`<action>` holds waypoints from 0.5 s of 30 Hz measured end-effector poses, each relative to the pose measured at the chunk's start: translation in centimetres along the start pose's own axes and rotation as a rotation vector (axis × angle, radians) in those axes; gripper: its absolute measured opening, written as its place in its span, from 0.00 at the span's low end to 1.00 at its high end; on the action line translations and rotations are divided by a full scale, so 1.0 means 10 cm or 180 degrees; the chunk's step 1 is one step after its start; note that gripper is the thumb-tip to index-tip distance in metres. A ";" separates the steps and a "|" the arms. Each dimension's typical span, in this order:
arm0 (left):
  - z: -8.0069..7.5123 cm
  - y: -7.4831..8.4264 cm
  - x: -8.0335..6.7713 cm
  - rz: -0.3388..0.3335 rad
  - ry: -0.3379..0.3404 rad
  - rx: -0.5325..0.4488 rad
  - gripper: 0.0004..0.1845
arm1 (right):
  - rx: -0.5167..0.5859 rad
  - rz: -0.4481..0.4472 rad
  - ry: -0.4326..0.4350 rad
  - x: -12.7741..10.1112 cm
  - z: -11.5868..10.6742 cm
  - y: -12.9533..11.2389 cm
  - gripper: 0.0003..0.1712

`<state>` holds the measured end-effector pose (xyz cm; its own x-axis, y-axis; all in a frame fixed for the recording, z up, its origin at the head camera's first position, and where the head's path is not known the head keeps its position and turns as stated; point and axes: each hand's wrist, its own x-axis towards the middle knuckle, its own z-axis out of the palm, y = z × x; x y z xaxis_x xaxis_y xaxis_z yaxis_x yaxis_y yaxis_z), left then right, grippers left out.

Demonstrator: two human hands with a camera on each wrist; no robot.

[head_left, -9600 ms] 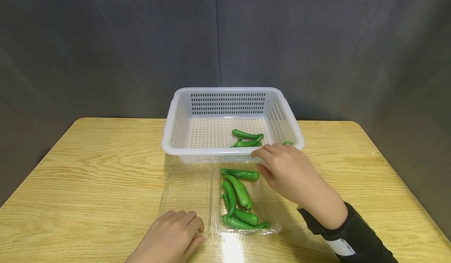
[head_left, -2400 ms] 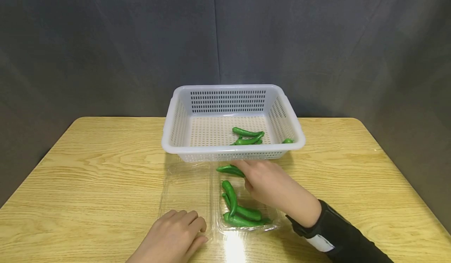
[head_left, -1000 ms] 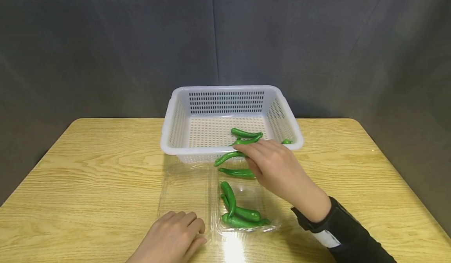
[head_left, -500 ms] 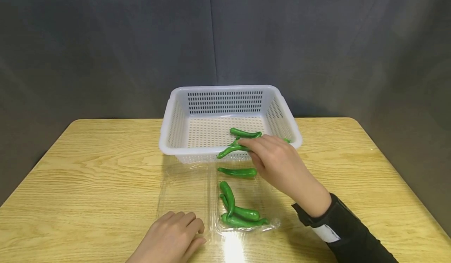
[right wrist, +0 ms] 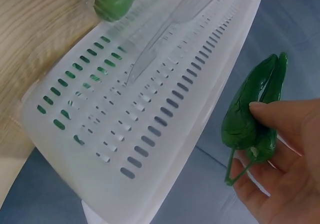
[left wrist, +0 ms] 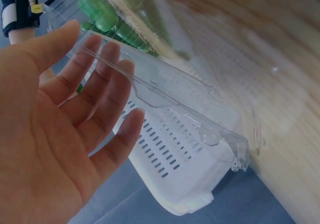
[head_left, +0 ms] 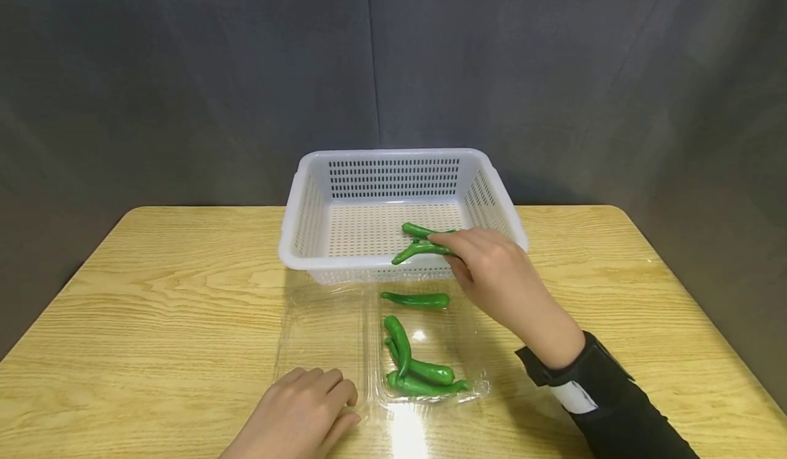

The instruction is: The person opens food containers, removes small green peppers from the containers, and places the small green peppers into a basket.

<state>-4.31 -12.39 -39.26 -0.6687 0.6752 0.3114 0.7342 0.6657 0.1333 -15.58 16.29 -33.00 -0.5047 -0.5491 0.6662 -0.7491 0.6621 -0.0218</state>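
My right hand [head_left: 492,268] pinches two green chili peppers [right wrist: 245,109] side by side, their stems pointing down in the right wrist view. It is above the front rim of a white slotted plastic basket [head_left: 344,263]. In front of the basket lies an opened clear plastic clamshell box [head_left: 470,350]. Its right half holds several green peppers, one pepper [head_left: 418,300] lying apart near the far end. By the box's left half, my left hand [head_left: 301,411] rests with relaxed fingers at the near edge; in the left wrist view, its fingertips are right at the clear rim.
Inside the basket, a pepper [head_left: 415,229] lies near the front, partly covered by the right hand. The light wood table [head_left: 184,309] extends on both sides, its far edge meeting a dark grey curtain [head_left: 184,90].
Over the last second, the right hand rises from above the clamshell box to the basket rim with the peppers. A pale ribbed pepper seen earlier is gone from the box. The left hand stays put.
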 end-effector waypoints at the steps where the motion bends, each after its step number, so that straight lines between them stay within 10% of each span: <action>1: 0.00 0.00 0.00 -0.0004 -0.0005 -0.0006 0.07 | -0.0025 0.0004 -0.0003 0.00 0.00 0.01 0.21; 15: -0.01 0.00 0.00 -0.0002 -0.0016 0.0021 0.07 | -0.0193 0.0224 -0.0125 -0.03 -0.02 0.13 0.22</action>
<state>-4.32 -12.38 -39.18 -0.6697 0.6765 0.3065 0.7331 0.6681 0.1272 -16.31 17.46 -33.09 -0.5724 -0.5189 0.6349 -0.6845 0.7287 -0.0216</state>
